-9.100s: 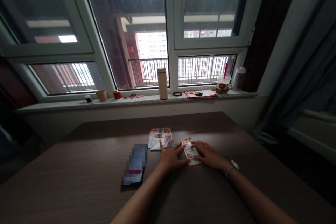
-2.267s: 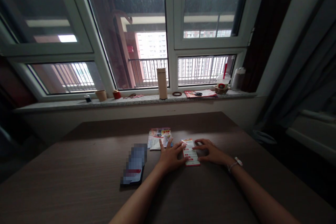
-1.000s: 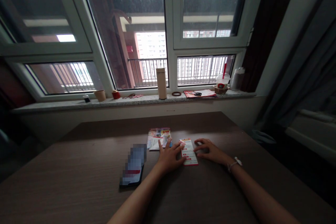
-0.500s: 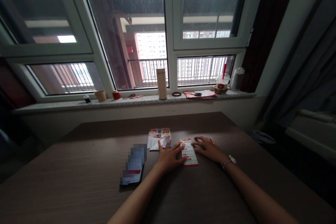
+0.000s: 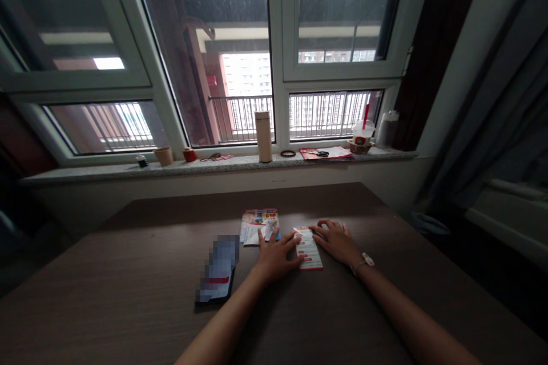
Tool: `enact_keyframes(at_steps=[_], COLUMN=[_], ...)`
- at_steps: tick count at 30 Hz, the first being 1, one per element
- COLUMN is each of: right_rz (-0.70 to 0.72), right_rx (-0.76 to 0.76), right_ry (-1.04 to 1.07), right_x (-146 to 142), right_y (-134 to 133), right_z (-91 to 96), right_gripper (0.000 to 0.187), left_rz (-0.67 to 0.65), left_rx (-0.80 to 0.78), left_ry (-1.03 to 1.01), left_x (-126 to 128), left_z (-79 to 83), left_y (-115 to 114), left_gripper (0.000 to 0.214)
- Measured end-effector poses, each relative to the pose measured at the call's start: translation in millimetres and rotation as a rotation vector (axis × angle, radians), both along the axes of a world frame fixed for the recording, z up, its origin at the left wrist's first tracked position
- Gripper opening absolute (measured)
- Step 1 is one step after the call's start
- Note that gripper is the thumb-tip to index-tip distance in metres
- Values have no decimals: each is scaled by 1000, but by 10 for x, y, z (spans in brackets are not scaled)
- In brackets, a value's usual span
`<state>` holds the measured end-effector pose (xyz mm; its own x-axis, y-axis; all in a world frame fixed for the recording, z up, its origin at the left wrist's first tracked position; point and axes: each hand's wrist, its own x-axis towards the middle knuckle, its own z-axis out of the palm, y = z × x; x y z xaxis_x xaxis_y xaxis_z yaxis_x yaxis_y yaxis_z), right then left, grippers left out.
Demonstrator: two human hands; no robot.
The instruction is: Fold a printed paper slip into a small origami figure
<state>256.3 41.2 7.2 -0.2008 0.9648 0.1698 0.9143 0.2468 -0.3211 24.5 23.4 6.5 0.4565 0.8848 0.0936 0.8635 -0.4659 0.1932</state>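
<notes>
Indoors, before a white-framed window (image 5: 278, 68), a person holds both bare hands at a narrow white-and-red leaflet (image 5: 309, 254). It lies flat on a brown tabletop (image 5: 128, 274), short of the far edge and right of midway between the left and right edges. The left hand (image 5: 277, 256) rests palm down with its fingers spread wide apart; the thumb and forefinger touch the leaflet's left side, while other fingertips reach a pile of printed papers (image 5: 259, 217) set nearer the far edge. The right hand (image 5: 338, 242), a pale bracelet (image 5: 367, 260) at its wrist, curves in from the right edge's side, fingers slightly apart, tips meeting the leaflet's upper right edge; how firmly they press cannot be told. Toward the tabletop's left edge, well apart from the leaflet, lies a dark phone (image 5: 220, 268), its screen pixelated. Beyond the far edge, a speckled windowsill (image 5: 240, 164) carries a tan paper cup (image 5: 164, 157), a red jar (image 5: 189, 154), an upright beige flask (image 5: 264, 137) and a dark ring (image 5: 287, 153). Farther right, scissors (image 5: 322, 153) lie on red-and-white sheets (image 5: 340, 152), near a clear drink cup (image 5: 363, 132) with a red straw (image 5: 366, 116).
</notes>
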Motion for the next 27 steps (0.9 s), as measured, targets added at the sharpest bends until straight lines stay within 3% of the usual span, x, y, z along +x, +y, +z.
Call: enact_keyframes(at_steps=[9, 15, 20, 27], right_rz=[-35, 4, 62, 28], right_rx=[78, 44, 79, 58], right_ry=[-38, 30, 81, 119], right_x=[-53, 19, 62, 70], right_y=[-9, 7, -1, 24], right_z=[-52, -74, -81, -70], right_gripper=[41, 46, 36, 32], left_rz=[2, 0, 0, 5], left_rx=[8, 9, 6, 13], left_ry=[-28, -25, -11, 8], left_x=[13, 3, 4, 12], left_z=[-16, -14, -13, -1], left_y=[1, -13, -10, -13], left_gripper=[60, 61, 61, 61])
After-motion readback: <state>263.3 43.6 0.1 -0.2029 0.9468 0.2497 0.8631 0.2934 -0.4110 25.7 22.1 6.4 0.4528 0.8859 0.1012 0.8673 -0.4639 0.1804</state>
